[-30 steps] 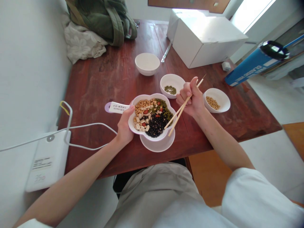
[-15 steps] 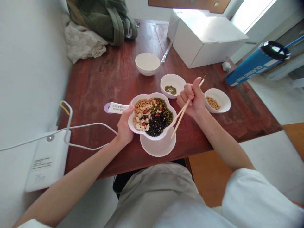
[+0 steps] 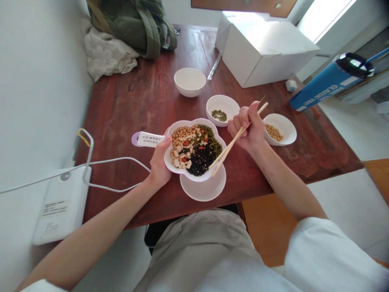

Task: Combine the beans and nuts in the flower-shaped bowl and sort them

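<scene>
The person's left hand (image 3: pixel 160 162) clamps the flower-shaped bowl (image 3: pixel 182 173) at its left rim. Right of that bowl, the right hand's (image 3: pixel 247 125) curled fingers grip chopsticks (image 3: pixel 235 139); its palm is hidden.

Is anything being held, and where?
Left hand: flower-shaped dish, by its handle-side rim. Right hand: chopsticks, toward their upper ends.

Red-brn table (image 3: pixel 121 105), white wall (image 3: pixel 39 81) L, pale floor (image 3: pixel 343 194) R, bright light (image 3: pixel 325 18) up R.
</scene>
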A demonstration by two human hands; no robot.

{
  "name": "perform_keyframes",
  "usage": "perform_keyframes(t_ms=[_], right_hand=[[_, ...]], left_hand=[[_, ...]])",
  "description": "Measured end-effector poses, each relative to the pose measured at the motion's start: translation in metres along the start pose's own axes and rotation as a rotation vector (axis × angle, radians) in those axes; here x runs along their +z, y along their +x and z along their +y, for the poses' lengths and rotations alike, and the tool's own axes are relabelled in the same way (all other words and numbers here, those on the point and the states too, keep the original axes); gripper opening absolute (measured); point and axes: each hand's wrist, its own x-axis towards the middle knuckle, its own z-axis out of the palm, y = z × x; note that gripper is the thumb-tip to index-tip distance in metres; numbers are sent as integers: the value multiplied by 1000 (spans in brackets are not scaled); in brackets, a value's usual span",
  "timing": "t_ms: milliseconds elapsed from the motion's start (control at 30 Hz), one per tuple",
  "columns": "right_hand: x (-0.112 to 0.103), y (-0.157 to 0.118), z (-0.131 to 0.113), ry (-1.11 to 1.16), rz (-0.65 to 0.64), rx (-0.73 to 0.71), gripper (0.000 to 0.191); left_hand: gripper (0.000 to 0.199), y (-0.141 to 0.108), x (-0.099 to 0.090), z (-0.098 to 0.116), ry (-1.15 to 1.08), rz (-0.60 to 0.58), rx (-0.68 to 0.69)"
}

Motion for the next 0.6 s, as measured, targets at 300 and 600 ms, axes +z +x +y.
perform_keyframes(t_ms=[300, 600], right_hand=[[8, -6, -19, -144, 6, -329, 68], [-6, -18, -53, -393, -134, -422, 77]], left_hand=[[32, -3, 1, 2, -26, -6, 41], [35, -3, 2, 6, -47, 6, 6]])
